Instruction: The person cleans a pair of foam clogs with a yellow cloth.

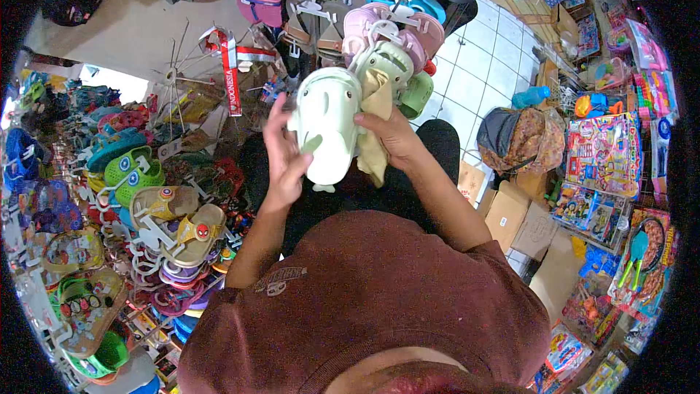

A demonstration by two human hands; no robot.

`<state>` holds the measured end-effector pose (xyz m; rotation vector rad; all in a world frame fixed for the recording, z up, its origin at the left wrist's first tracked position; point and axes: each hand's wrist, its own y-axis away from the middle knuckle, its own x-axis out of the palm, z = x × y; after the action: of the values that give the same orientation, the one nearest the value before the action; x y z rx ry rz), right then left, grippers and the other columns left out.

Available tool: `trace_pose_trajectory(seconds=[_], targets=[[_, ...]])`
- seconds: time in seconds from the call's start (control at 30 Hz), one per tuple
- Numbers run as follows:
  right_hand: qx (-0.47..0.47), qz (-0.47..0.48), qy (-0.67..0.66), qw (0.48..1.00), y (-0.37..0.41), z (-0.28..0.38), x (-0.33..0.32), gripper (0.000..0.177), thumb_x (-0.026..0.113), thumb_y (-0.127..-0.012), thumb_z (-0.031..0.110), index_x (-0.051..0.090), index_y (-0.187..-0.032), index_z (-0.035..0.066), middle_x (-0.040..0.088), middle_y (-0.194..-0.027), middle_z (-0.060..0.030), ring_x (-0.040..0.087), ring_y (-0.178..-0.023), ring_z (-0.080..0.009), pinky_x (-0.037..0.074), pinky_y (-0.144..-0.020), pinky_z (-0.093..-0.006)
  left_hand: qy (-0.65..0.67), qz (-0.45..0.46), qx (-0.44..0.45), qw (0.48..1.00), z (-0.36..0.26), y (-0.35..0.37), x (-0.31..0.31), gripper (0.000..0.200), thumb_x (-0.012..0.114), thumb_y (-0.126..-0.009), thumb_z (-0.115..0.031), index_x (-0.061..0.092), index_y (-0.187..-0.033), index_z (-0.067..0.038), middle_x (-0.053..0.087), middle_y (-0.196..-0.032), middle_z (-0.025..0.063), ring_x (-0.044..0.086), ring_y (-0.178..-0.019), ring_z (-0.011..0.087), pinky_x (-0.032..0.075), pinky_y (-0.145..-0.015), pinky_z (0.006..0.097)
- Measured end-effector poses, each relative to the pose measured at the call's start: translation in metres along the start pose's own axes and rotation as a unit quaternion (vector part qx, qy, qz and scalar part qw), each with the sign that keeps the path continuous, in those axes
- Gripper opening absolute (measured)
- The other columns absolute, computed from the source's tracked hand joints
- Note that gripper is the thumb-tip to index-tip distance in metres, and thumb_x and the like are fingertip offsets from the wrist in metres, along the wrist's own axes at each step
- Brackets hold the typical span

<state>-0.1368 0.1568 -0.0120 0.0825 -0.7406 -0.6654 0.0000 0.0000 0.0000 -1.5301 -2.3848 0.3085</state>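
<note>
Head view, pale green slipper point(324, 128): it is hanging upright between the two hands, touching both sets of fingers. Its right edge is hiding behind the cloth and its lower left edge under the left fingers, so the full outline is not showing.
Yellowish cloth point(377, 128): it is lying against the slipper's right side, under the right fingers. Its lower end is dangling below them, and folds are making its shape hard to read.
Second pale green slipper point(390, 64): it is hanging just above the right fingers, partly covered by the cloth's top.
Pink sandals point(379, 25): they are hanging on hangers further above the fingers, overlapping one another.
Sandal rack point(146, 204): it is crowding the space well left of the left fingers. The outer pairs are being bent and cut off by the dark lens rim.
Toy packs point(605, 153): they are stacking up far right of the right fingers; the print is too small to read.
Left hand point(283, 153): the fingers are curling loosely around the slipper's left edge, steadying it.
Right hand point(395, 135): the fingers are pressing together, pinching the cloth against the slipper.
</note>
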Motion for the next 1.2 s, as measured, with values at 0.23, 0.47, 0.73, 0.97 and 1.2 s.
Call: trace_pose_trajectory(seconds=[0.23, 0.47, 0.73, 0.97, 1.2], targets=[[-0.215, -0.124, 0.372, 0.894, -0.003, 0.037, 0.003, 0.067, 0.081, -0.074, 0.026, 0.048, -0.127, 0.001, 0.064, -0.11, -0.0115, 0.063, -0.096, -0.0236, 0.05, -0.086, -0.0357, 0.014, -0.156, -0.213, 0.964, 0.007, -0.033, 0.01, 0.044, 0.057, -0.082, 0.006, 0.048, -0.124, 0.0, 0.062, -0.107, 0.0082, 0.061, -0.097, 0.0158, 0.048, -0.086, 0.0287], [-0.264, -0.331, 0.557, 0.715, -0.044, 0.106, -0.023, 0.057, 0.075, -0.074, 0.031, 0.055, -0.118, 0.003, 0.064, -0.108, -0.0208, 0.063, -0.099, -0.0369, 0.049, -0.086, -0.0414, -0.127, -0.192, -0.145, 0.962, 0.061, -0.08, -0.024, 0.049, 0.06, -0.079, 0.004, 0.046, -0.126, 0.001, 0.06, -0.109, 0.0121, 0.06, -0.099, 0.0185, 0.049, -0.084, 0.0304], [-0.318, -0.28, 0.521, 0.741, -0.068, 0.098, -0.034, 0.047, 0.07, -0.079, 0.024, 0.055, -0.118, 0.002, 0.065, -0.103, -0.0238, 0.062, -0.096, -0.0415, 0.047, -0.084, -0.0463, -0.108, -0.08, -0.136, 0.982, 0.106, -0.124, -0.029, 0.053, 0.058, -0.079, 0.005, 0.039, -0.129, -0.002, 0.056, -0.114, 0.0108, 0.054, -0.108, 0.019, 0.044, -0.092, 0.0307], [-0.323, -0.213, 0.442, 0.809, -0.072, 0.094, -0.052, 0.035, 0.066, -0.083, 0.017, 0.061, -0.114, 0.003, 0.066, -0.101, -0.02, 0.064, -0.095, -0.0358, 0.048, -0.084, -0.041, -0.101, -0.16, -0.16, 0.969, 0.105, -0.14, -0.023, 0.05, 0.063, -0.083, -0.001, 0.04, -0.128, 0.0, 0.057, -0.115, 0.0109, 0.056, -0.106, 0.0184, 0.045, -0.09, 0.0307], [-0.303, -0.212, 0.402, 0.838, -0.058, 0.105, -0.039, 0.034, 0.066, -0.082, 0.015, 0.062, -0.113, 0.002, 0.068, -0.1, -0.0154, 0.065, -0.093, -0.0296, 0.049, -0.084, -0.0363, -0.019, -0.144, -0.152, 0.978, 0.096, -0.129, -0.018, 0.058, 0.069, -0.079, -0.001, 0.039, -0.129, 0.0, 0.056, -0.114, 0.0106, 0.056, -0.107, 0.0186, 0.047, -0.089, 0.0312]])
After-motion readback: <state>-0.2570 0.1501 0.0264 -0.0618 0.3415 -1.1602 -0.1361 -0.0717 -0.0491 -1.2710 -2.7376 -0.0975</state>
